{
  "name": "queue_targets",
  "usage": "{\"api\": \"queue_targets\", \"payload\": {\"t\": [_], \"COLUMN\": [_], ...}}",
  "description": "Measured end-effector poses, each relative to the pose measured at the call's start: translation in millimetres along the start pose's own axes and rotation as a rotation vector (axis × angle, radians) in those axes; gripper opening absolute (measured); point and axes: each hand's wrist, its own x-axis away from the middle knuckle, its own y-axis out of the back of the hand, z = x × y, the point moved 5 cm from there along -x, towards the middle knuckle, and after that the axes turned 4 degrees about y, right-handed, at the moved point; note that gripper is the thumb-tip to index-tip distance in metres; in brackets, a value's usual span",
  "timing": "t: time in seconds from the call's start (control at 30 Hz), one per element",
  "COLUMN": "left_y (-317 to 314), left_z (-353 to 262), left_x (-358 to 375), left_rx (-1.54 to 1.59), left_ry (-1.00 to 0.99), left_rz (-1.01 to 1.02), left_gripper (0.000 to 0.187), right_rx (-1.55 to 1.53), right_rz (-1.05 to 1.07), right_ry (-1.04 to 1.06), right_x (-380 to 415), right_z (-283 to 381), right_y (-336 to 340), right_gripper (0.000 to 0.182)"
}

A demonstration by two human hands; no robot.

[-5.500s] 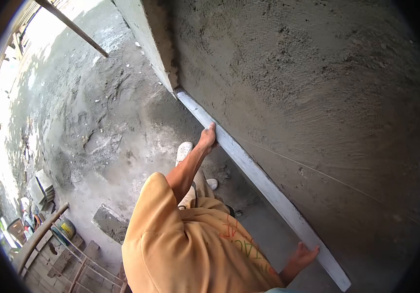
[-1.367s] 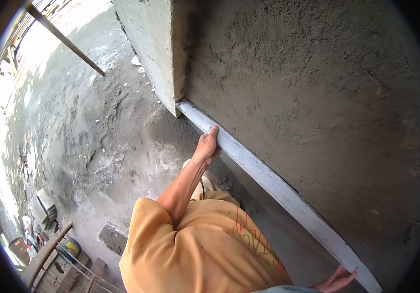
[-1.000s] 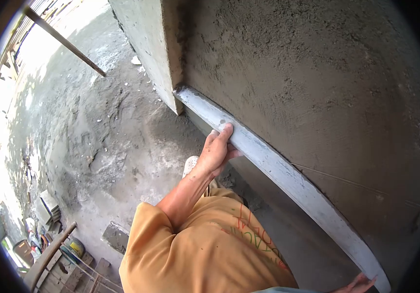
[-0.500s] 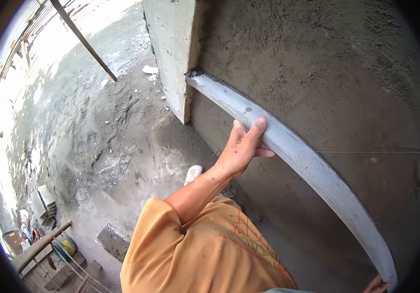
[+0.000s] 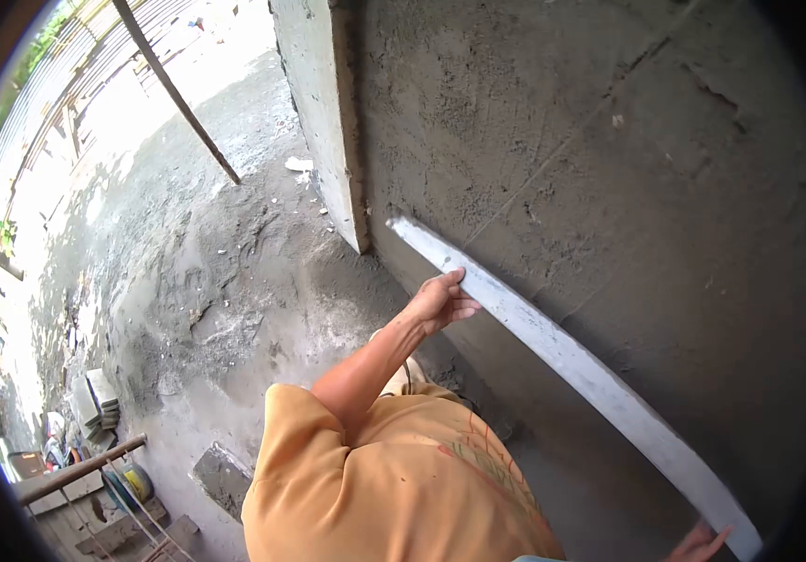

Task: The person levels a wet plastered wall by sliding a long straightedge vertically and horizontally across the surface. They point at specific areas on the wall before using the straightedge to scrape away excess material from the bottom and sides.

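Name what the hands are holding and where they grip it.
A long pale bar: left hand near its upper end, right hand by its lower end.

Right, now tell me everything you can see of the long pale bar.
The long pale bar is flat-faced, narrow and whitish-grey, scuffed, with a dark spot near its upper end; metal or wood, I cannot tell. It slants along the rough grey wall, its upper end beside the pillar; wall contact is unclear. The left hand grips it near that end; the right hand, partly cut off, is at the lower end.
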Motion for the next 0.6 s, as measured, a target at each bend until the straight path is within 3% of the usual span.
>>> {"api": "queue_targets", "payload": {"t": [0.03,0.13,0.17,0.2,0.27,0.33,0.4,0.6], "left_y": [14,1,-6,-24,-45,-59,-80,-127], "left_z": [34,50,42,22,-15,-52,-89,-180], "left_x": [-5,-1,-1,16,31,41,56,77], "left_rx": [-0.058,-0.029,-0.014,-0.073,-0.152,-0.271,-0.388,-0.553], "left_ry": [0.143,0.025,-0.073,-0.175,-0.318,-0.495,-0.611,-1.004], "left_rz": [-0.051,-0.103,-0.102,-0.212,-0.253,-0.375,-0.478,-0.62], "left_gripper": [0.036,0.038,0.038,0.041,0.043,0.049,0.046,0.048], "right_rx": [0.195,0.433,0.094,0.086,-0.401,-0.325,-0.749,-1.026], "right_rz": [0.166,0.279,-0.008,0.002,0.029,0.152,0.091,0.134], "right_ry": [0.055,0.103,-0.206,-0.212,-0.383,-0.182,-0.637,-0.89], "right_x": [-4,-1,3,3,7,24,53,128], "right_z": [-21,-39,-57,-81,-158,-247,-293,-350], "right_y": [20,41,42,51,80,103,71,-48], "right_gripper": [0.057,0.058,0.056,0.056,0.054,0.059,0.044,0.035]}}
